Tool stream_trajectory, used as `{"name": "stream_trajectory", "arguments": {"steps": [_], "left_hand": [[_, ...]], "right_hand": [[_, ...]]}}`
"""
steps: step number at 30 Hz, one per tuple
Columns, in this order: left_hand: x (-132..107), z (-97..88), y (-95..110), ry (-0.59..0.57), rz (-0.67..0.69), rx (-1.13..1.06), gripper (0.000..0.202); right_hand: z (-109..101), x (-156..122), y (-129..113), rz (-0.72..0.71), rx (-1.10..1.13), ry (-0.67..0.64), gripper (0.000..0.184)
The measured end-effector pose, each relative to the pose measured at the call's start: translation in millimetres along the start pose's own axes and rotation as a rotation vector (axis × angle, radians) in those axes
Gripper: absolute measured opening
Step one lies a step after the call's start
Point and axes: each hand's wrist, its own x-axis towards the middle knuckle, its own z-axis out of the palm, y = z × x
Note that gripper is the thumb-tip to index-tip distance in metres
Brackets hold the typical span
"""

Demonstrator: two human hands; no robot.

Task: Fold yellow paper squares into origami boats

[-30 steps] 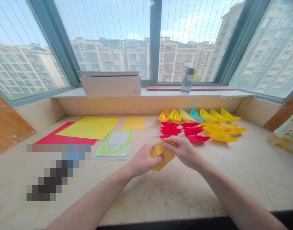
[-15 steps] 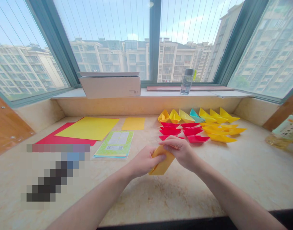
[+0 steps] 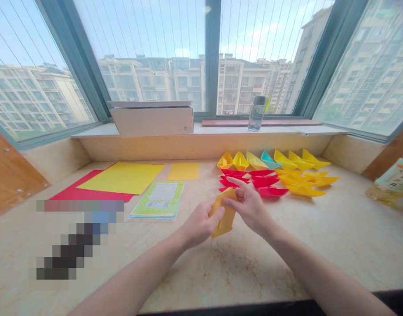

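Observation:
A folded piece of orange-yellow paper is held above the counter between both hands. My left hand grips its left side, with the thumb across the front. On its upper right edge my right hand pinches the paper between thumb and fingers, the index finger stretched out to the upper left. Just beyond the hands stand red paper boats, some partly hidden by the right hand. Yellow paper boats lie to their right, and behind is a row of yellow boats with a teal paper boat among them.
On the left lie a yellow sheet over a red sheet, a smaller orange-yellow sheet and a green paper packet. A white box and a bottle stand on the sill. Another bottle is at far right.
The folded paper has turned and tilted in my hands, its lower end shifting right. My right index finger has lifted off and extended.

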Motion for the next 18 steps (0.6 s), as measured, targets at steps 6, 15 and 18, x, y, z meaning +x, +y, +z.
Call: {"name": "stream_trajectory", "arguments": {"steps": [6,15,18], "left_hand": [[4.0,0.3,-1.8,0.240,0.042,-0.039,0.040],[1.8,13.9,-8.6,0.280,-0.044,0.059,0.049],[2.6,14.5,-7.6,0.382,-0.088,-0.051,0.050]], "right_hand": [[1.4,0.2,-3.2,0.020,-0.103,-0.009,0.037],[15.2,-7.9,-3.4,-0.143,-0.341,0.131,0.009],[19.7,-9.8,-2.8,-0.238,-0.425,0.154,0.009]]}}
